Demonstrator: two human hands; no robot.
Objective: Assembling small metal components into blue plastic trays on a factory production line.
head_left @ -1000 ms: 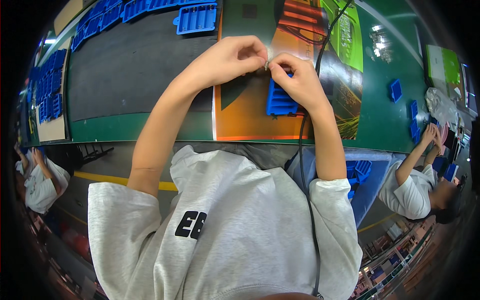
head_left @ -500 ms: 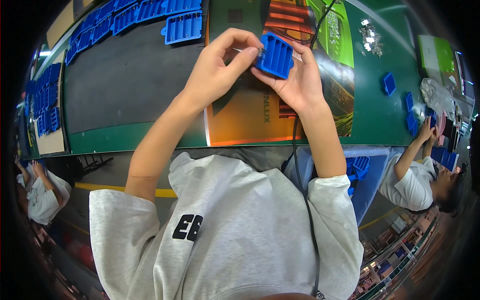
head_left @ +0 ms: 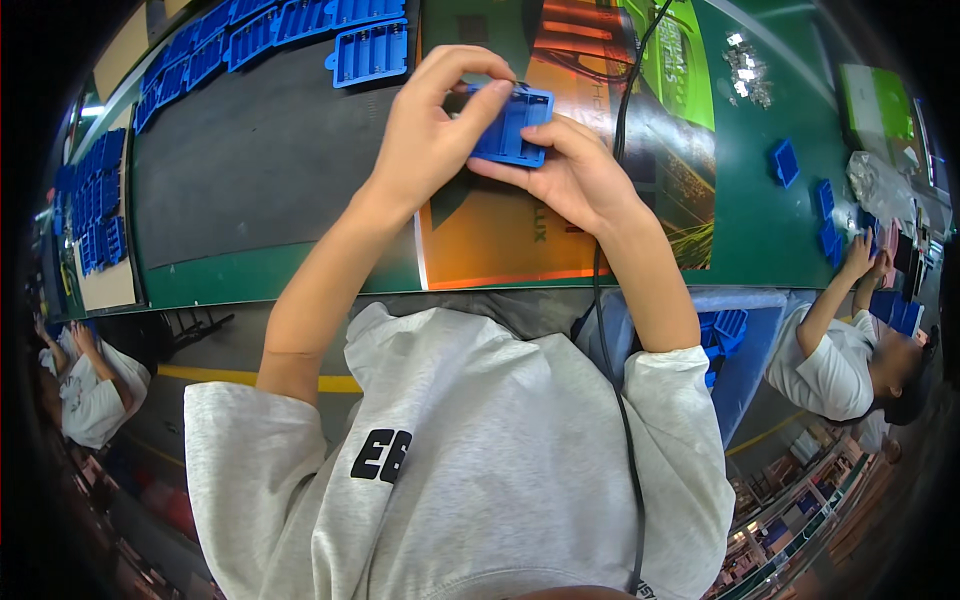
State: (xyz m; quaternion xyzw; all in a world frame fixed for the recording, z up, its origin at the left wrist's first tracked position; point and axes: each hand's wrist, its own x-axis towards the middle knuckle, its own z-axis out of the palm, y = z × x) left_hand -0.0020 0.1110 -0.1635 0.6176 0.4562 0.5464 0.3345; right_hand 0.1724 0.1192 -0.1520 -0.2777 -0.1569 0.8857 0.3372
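A blue plastic battery holder (head_left: pixel 510 142) with long side-by-side compartments is held above the table, its compartments facing up. My right hand (head_left: pixel 575 170) grips it from the right, thumb over the near right edge and fingers beneath. At its far edge, my left hand (head_left: pixel 435 120) is closed in a pinch, thumb and forefinger meeting around a small dark metal piece (head_left: pixel 520 87). The exact shape of that piece is too small to make out, and the left fingers hide part of the holder's left side.
Several blue holders with metal contacts (head_left: pixel 369 55) line the far edge of a dark mat (head_left: pixel 260 150). A pile of small metal parts (head_left: pixel 746 72) lies on the green table at right. A black cable (head_left: pixel 622 120) crosses the printed sheet (head_left: pixel 470 250). Co-workers sit at both sides.
The holder has moved left and slightly nearer, turning in my right hand, whose thumb now lies over its edge. My left pinch has shifted to the holder's far edge.
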